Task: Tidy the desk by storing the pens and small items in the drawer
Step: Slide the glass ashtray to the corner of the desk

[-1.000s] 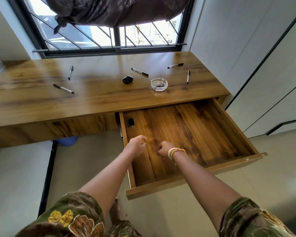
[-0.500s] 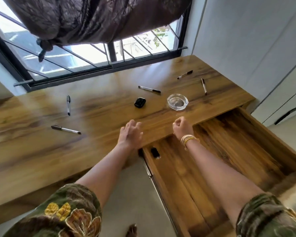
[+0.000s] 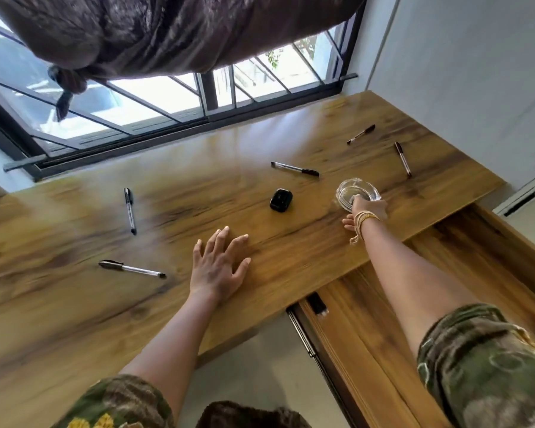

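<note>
Several pens lie scattered on the wooden desk [image 3: 74, 304]: one at the near left [image 3: 132, 269], one further back on the left [image 3: 130, 210], one in the middle [image 3: 294, 168], and two at the far right [image 3: 360, 134] [image 3: 403, 159]. A small black case [image 3: 280, 200] rests near the centre. My right hand [image 3: 366, 210] grips the near rim of a clear glass ashtray [image 3: 354, 191]. My left hand [image 3: 218, 267] lies flat on the desk with fingers spread. The open drawer [image 3: 383, 350] sits below the desk's right part, with a small black item [image 3: 317, 303] inside.
A barred window [image 3: 167, 100] with a dark knotted curtain [image 3: 167, 35] runs behind the desk. A white wall stands at the right. Pale floor shows beneath the desk, left of the drawer.
Both hands left the drawer and rose to the desk. The left hand spread flat on the wood; the right hand reached forward and closed on the ashtray rim. The view tilted up.
</note>
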{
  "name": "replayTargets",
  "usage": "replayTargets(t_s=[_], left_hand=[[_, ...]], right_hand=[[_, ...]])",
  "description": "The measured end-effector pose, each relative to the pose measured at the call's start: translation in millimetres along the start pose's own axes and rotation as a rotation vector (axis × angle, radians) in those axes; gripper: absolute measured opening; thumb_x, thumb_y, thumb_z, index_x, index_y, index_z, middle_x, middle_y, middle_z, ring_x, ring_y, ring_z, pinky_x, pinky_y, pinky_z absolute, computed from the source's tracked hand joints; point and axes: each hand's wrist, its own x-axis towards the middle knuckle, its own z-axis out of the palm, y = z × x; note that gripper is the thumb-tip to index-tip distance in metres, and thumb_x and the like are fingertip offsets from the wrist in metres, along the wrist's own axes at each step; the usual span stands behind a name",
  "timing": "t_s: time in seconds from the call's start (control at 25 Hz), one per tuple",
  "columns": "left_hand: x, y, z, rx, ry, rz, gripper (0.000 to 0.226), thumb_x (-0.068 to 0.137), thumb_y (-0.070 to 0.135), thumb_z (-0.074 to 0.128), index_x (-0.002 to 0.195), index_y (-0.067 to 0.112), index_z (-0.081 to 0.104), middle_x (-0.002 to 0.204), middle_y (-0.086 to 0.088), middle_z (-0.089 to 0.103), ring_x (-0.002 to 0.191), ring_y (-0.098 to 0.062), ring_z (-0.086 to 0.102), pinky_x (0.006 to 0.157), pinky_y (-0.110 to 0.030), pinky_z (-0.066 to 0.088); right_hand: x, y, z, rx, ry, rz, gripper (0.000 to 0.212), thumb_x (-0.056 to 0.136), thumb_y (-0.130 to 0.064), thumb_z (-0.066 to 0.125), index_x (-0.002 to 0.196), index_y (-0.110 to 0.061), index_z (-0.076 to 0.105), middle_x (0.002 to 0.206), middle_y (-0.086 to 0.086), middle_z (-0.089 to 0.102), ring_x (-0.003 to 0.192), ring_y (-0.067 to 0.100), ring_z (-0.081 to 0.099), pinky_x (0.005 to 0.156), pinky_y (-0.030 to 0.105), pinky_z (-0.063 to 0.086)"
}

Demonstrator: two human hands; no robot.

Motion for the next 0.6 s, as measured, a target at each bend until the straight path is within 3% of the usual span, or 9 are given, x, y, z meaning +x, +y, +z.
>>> replayTargets(t_s=[0.08, 0.16, 0.32, 0.4, 0.52, 0.6], left_hand=[[11, -6, -1, -0.016, 0.027, 0.004, 0.062, 0.087, 0.065, 0.02, 0.145, 0.044, 0.027, 0.158, 0.0, 0.021, 0.148, -0.022, 0.016, 0.118, -0.052, 0.009], [17, -9, -1, -0.021, 0.049, -0.006, 0.06, 0.088, 0.063, 0.025, 0.144, 0.043, 0.03, 0.157, 0.0, 0.024, 0.147, -0.022, 0.019, 0.118, -0.051, 0.012], [21, -10, 0, -0.045, 0.092, -0.001, 0.055, 0.091, 0.058, 0.034, 0.143, 0.041, 0.035, 0.155, -0.001, 0.029, 0.144, -0.023, 0.026, 0.117, -0.05, 0.015], [25, -13, 0, -0.059, 0.102, -0.017, 0.052, 0.093, 0.054, 0.039, 0.143, 0.04, 0.035, 0.154, -0.001, 0.03, 0.144, -0.022, 0.027, 0.117, -0.049, 0.015], [24, -12, 0, -0.08, 0.105, -0.032, 0.05, 0.093, 0.051, 0.042, 0.142, 0.042, 0.037, 0.156, 0.0, 0.028, 0.144, -0.021, 0.025, 0.118, -0.047, 0.013], [26, -12, -7, -0.144, 0.066, -0.053, 0.046, 0.092, 0.047, 0.05, 0.138, 0.043, 0.046, 0.154, 0.001, 0.033, 0.142, -0.021, 0.03, 0.118, -0.045, 0.016]], right_hand=[[-16, -6, -1, 0.019, 0.072, 0.007, 0.035, 0.09, -0.023, 0.049, 0.116, 0.001, 0.052, 0.08, 0.019, 0.066, 0.032, 0.022, 0.058, 0.026, 0.03, 0.043], [-29, -10, -4, 0.049, 0.168, -0.005, 0.03, 0.089, -0.006, 0.045, 0.118, 0.0, 0.049, 0.082, 0.022, 0.067, 0.028, 0.021, 0.055, 0.025, 0.03, 0.043], [-50, -13, 2, 0.247, 0.202, -0.025, 0.05, 0.087, 0.002, 0.03, 0.134, -0.009, 0.042, 0.077, 0.022, 0.064, 0.036, 0.02, 0.055, 0.03, 0.029, 0.047], [-58, -15, 15, 0.286, 0.225, -0.118, 0.051, 0.087, 0.0, 0.032, 0.135, -0.012, 0.046, 0.089, 0.02, 0.067, 0.037, 0.02, 0.057, 0.027, 0.026, 0.045], [-87, -11, 48, 0.204, 0.119, -0.357, 0.054, 0.082, -0.004, 0.033, 0.131, -0.018, 0.052, 0.107, 0.018, 0.068, 0.039, 0.023, 0.062, 0.029, 0.024, 0.043], [-118, -3, 73, 0.119, -0.036, -0.508, 0.054, 0.081, -0.009, 0.035, 0.13, -0.024, 0.053, 0.115, 0.013, 0.068, 0.049, 0.029, 0.067, 0.037, 0.033, 0.051]])
